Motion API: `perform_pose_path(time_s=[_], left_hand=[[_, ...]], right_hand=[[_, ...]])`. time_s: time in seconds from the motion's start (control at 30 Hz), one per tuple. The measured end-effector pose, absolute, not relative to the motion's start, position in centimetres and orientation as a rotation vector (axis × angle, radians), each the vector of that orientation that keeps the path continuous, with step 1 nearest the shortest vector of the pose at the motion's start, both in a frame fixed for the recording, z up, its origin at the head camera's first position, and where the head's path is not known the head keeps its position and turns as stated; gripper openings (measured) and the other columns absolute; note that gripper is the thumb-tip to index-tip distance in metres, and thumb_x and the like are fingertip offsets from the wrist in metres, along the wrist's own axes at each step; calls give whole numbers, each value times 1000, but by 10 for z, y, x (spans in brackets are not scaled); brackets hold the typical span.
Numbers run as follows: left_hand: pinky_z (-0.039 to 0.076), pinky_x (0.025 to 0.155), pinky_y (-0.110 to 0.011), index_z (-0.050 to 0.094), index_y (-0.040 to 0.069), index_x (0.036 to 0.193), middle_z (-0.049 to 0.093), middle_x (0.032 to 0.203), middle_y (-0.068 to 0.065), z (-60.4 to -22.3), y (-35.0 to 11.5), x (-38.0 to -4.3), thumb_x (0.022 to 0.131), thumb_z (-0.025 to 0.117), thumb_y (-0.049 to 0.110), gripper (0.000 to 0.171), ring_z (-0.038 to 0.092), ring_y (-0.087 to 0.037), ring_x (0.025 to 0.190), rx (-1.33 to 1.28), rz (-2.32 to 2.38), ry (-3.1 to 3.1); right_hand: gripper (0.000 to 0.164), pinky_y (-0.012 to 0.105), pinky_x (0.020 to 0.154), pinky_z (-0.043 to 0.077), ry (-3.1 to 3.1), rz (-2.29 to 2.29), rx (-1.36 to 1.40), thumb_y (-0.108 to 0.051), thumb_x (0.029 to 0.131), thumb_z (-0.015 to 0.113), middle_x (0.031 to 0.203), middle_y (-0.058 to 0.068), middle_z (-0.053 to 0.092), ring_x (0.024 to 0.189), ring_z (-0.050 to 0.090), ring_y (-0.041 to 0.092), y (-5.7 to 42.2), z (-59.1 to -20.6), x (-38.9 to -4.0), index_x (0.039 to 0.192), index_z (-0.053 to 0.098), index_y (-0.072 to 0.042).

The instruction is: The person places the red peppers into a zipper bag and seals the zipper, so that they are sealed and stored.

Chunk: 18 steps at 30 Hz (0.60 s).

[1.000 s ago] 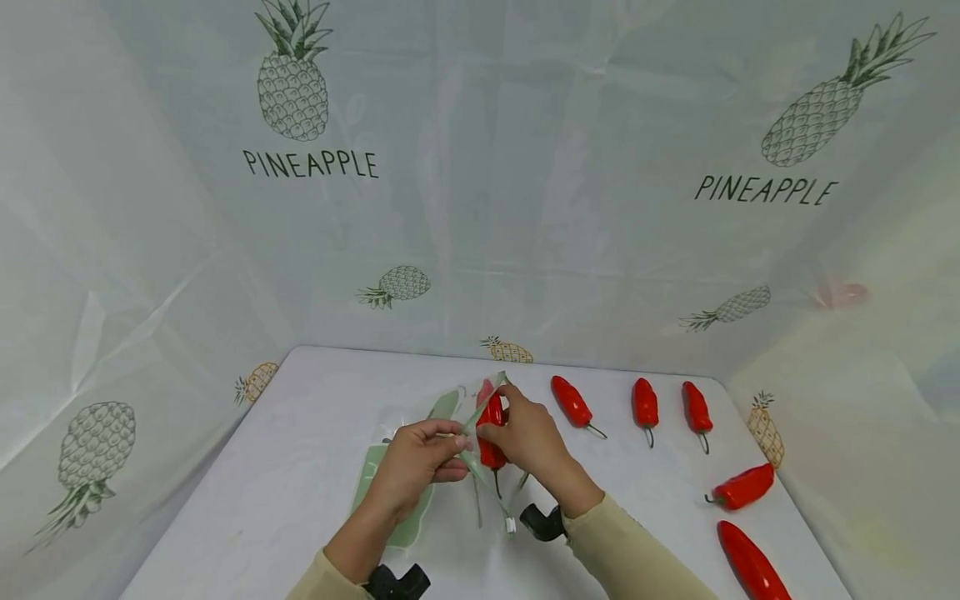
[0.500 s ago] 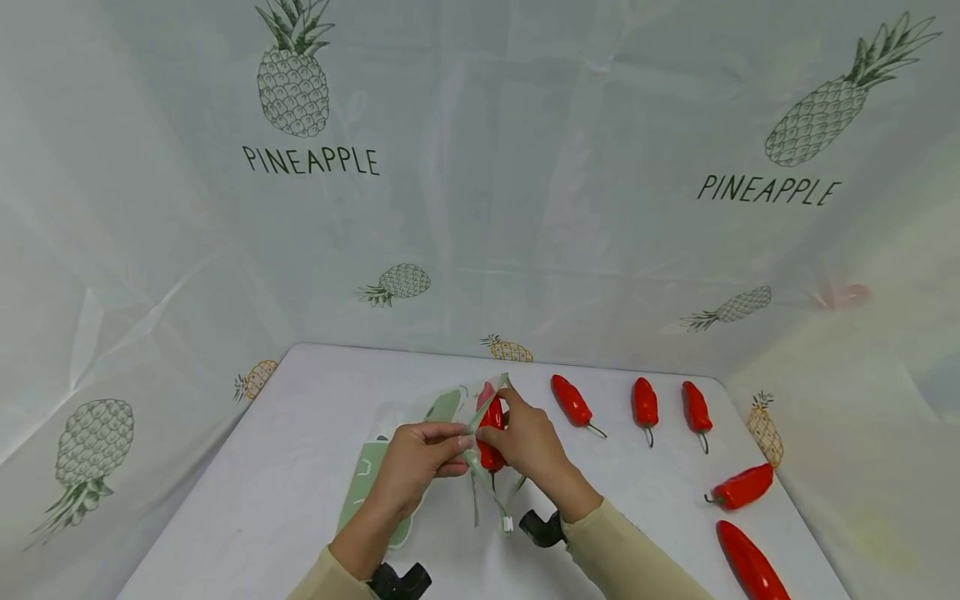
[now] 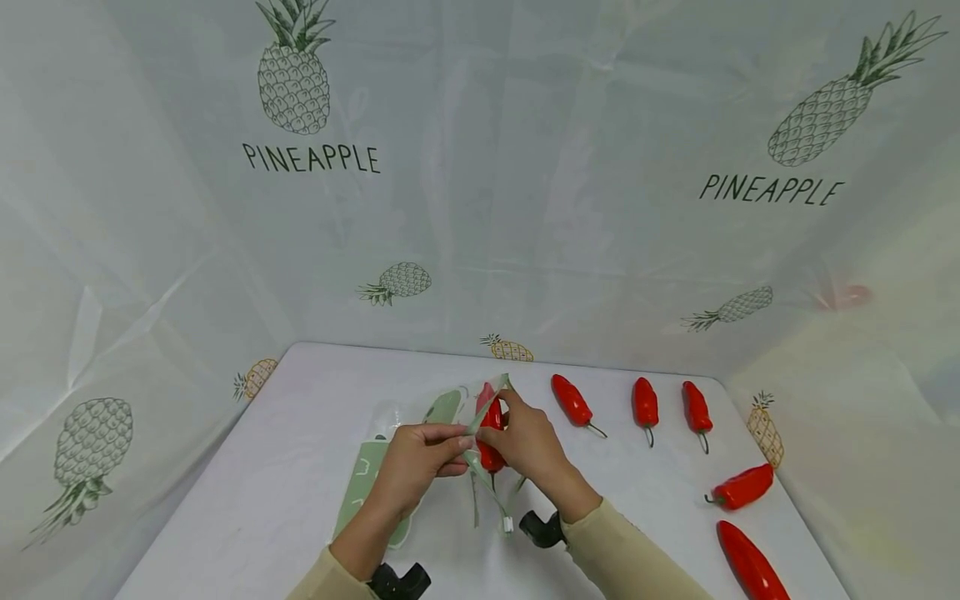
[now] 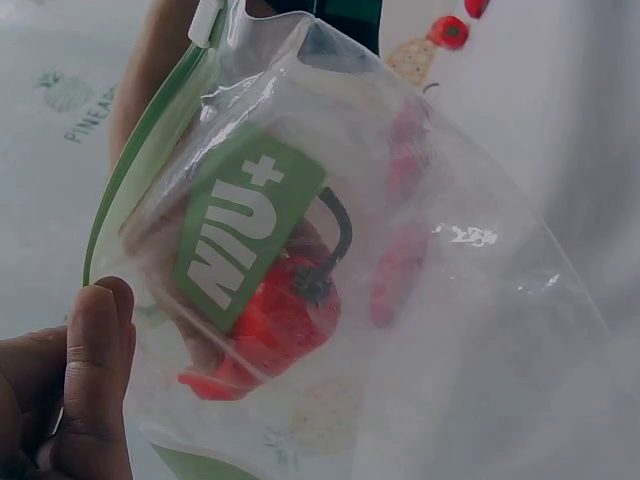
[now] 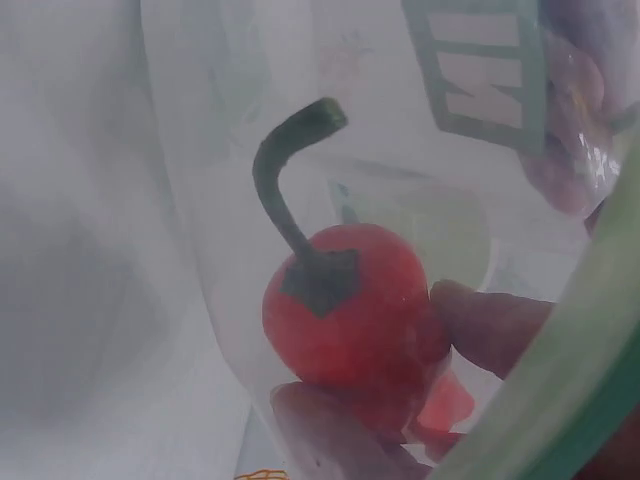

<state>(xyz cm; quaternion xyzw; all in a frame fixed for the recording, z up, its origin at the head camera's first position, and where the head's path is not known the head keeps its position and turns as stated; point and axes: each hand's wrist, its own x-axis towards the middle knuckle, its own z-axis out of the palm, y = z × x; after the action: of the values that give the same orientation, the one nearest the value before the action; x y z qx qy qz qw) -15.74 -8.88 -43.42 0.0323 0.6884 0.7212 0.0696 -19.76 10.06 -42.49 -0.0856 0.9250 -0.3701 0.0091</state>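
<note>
A clear zip bag (image 4: pixel 480 350) with green printing and a green zip edge hangs between the hands. My left hand (image 3: pixel 420 462) pinches the edge at its mouth between thumb and fingers. My right hand (image 3: pixel 531 437) grips a red chili pepper (image 3: pixel 491 457), stem pointing down toward me. Through the film in the left wrist view, this pepper shows beside a green "NIU+" label (image 4: pixel 250 225). The right wrist view has the pepper's curved green stem (image 5: pixel 275 180) and the fingers (image 5: pixel 490 320) round its body, hazy behind film. My palm is mostly hidden.
Several other red chili peppers (image 3: pixel 572 402) lie spread along the back and right side of the white table (image 3: pixel 277 467). A translucent curtain (image 3: pixel 525 208) printed with pineapples hangs behind the table and at its sides. Black wrist mounts (image 3: pixel 543 525) sit on both wrists.
The green-printed part of the bag by my left hand has shifted slightly left. Both hands stay in nearly the same place, still holding the bag edge and the chili pepper.
</note>
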Motion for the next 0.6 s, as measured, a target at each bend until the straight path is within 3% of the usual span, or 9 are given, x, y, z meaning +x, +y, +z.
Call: perform_pose_path(time_s=[0.2, 0.37, 0.6], left_hand=[[67, 72, -28, 73, -11, 122, 76, 108, -17, -434, -90, -158, 97, 75, 6, 30, 73, -13, 73, 75, 2222, 2048], [67, 70, -27, 71, -13, 122, 76, 100, -14, -435, -91, -160, 96, 76, 4, 32, 74, -14, 71, 33, 2267, 2020], [67, 72, -27, 70, -14, 123, 76, 98, -11, -438, -92, -162, 96, 76, 3, 32, 73, -12, 73, -2, 2290, 2011]], right_hand=[[71, 30, 52, 62, 2859, -1156, -245, -29, 90, 85, 113, 21, 74, 61, 65, 14, 100, -424, -197, 148, 53, -2], [71, 32, 54, 61, 2843, -1162, -240, -29, 93, 83, 116, 22, 74, 57, 65, 13, 100, -424, -197, 150, 51, -2], [64, 40, 71, 65, 2896, -1153, -336, -28, 93, 82, 112, 15, 76, 90, 75, 26, 103, -426, -194, 146, 57, -4]])
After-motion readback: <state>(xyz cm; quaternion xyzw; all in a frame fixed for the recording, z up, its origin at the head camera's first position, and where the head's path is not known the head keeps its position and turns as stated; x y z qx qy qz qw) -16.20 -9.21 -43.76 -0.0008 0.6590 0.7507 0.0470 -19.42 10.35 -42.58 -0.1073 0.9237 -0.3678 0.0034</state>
